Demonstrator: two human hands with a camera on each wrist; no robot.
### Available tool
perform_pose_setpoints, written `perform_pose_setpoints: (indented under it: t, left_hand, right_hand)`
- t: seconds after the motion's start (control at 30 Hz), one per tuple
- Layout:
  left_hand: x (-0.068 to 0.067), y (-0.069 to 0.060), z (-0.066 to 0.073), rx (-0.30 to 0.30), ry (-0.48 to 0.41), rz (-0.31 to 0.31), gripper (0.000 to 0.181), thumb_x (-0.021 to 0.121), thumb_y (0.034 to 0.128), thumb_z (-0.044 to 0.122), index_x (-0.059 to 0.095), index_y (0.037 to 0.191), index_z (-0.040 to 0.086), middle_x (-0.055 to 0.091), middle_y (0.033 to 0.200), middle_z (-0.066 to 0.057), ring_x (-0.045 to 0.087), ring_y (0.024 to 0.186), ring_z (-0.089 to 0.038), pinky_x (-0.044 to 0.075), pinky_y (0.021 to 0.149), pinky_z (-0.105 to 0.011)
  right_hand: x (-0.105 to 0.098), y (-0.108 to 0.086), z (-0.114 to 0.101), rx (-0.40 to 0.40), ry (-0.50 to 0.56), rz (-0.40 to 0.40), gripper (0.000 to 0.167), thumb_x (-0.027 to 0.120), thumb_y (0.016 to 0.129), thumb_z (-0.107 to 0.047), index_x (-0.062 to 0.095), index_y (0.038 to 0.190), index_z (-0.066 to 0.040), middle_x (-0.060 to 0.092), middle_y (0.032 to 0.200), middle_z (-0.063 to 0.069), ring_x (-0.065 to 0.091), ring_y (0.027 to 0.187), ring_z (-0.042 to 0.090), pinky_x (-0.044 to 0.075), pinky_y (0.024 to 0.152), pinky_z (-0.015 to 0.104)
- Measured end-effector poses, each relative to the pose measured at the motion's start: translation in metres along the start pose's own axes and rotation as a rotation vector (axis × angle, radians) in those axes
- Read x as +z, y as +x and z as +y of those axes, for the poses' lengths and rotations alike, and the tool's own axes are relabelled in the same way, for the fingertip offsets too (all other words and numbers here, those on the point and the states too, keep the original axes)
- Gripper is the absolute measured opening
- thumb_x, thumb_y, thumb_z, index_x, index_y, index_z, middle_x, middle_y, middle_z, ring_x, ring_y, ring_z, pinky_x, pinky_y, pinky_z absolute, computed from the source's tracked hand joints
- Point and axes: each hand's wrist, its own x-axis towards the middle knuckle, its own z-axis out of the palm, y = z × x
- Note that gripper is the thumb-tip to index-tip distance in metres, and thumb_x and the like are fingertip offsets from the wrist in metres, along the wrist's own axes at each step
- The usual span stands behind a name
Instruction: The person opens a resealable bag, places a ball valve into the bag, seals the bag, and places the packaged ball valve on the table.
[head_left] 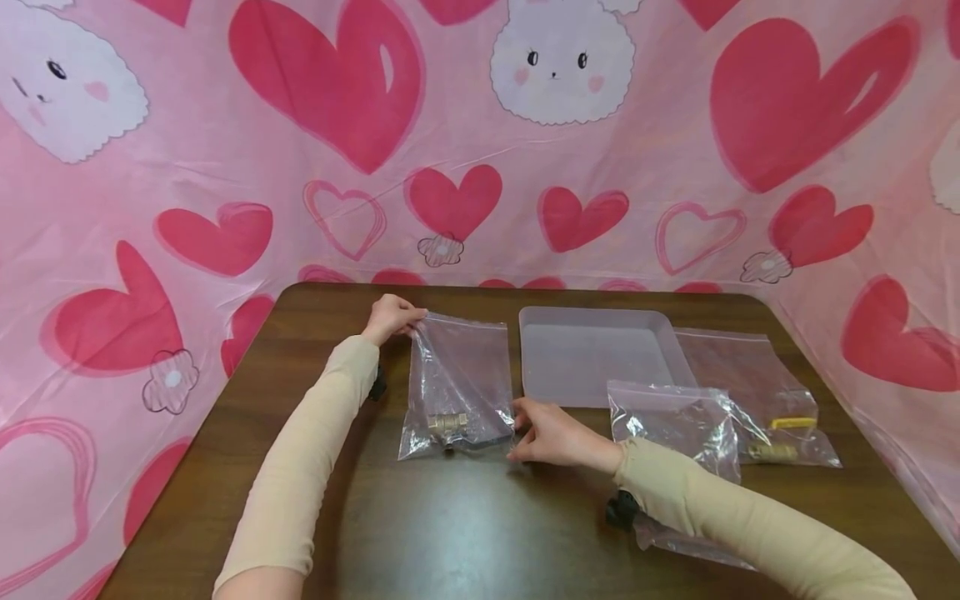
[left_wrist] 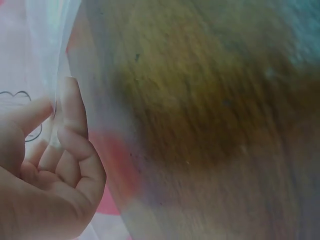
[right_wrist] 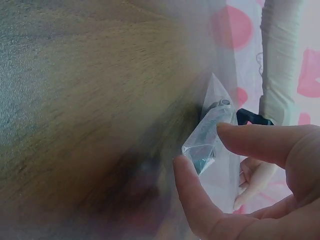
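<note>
A clear zip bag stands tilted on the dark wooden table, with a brass valve in its bottom. By its top left corner, my left hand pinches the bag between thumb and forefinger, which the left wrist view also shows. My right hand is at the bag's lower right corner. In the right wrist view, the thumb and forefinger of that hand are spread apart around the corner, not closed on it. Whether a fingertip touches the plastic I cannot tell.
A shallow translucent tray lies at the back, right of the bag. Beside it, another clear bag contains a brass valve with a yellow handle. A further clear bag overlaps the tray's front. Plastic shows below my right forearm.
</note>
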Motion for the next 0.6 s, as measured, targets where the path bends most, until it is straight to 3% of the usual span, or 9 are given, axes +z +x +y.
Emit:
perform_pose_setpoints:
  t: [0.1, 0.2, 0.43, 0.6]
  left_hand:
    - [-0.001, 0.0, -0.001, 0.011, 0.107, 0.062, 0.032, 0.071, 0.0919, 0.023, 0.073, 0.102, -0.008, 0.075, 0.072, -0.006, 0.065, 0.05, -0.007, 0.06, 0.076, -0.035]
    - [-0.002, 0.001, -0.002, 0.025, 0.224, 0.145, 0.03, 0.071, 0.0918, 0.027, 0.074, 0.102, -0.002, 0.077, 0.086, -0.015, 0.07, 0.056, -0.013, 0.057, 0.089, -0.042]
    - [-0.001, 0.0, 0.005, 0.089, 0.333, 0.308, 0.03, 0.067, 0.0924, 0.03, 0.069, 0.107, 0.004, 0.076, 0.103, -0.015, 0.072, 0.09, -0.032, 0.054, 0.081, -0.048]
    - [0.002, -0.006, 0.014, 0.167, 0.374, 0.344, 0.029, 0.065, 0.0934, 0.029, 0.067, 0.109, 0.004, 0.074, 0.107, -0.015, 0.069, 0.1, -0.035, 0.054, 0.083, -0.051]
  right_hand:
    - [-0.002, -0.001, 0.0, 0.001, -0.005, 0.0, 0.07, 0.081, 0.078, -0.01, 0.045, 0.133, 0.013, 0.065, 0.109, 0.018, 0.073, 0.082, 0.019, 0.054, 0.068, 0.021]
    - [-0.004, -0.003, 0.0, -0.025, -0.013, 0.003, 0.066, 0.081, 0.079, -0.011, 0.048, 0.131, 0.012, 0.066, 0.108, 0.019, 0.073, 0.082, 0.019, 0.054, 0.069, 0.02]
    - [-0.02, -0.01, 0.001, -0.098, -0.068, 0.015, 0.052, 0.077, 0.084, -0.015, 0.055, 0.125, 0.008, 0.067, 0.108, 0.02, 0.073, 0.083, 0.019, 0.055, 0.073, 0.022]
    - [-0.037, -0.016, 0.005, -0.175, -0.137, 0.095, 0.038, 0.073, 0.089, -0.015, 0.061, 0.117, 0.007, 0.069, 0.109, 0.023, 0.073, 0.085, 0.022, 0.059, 0.077, 0.031]
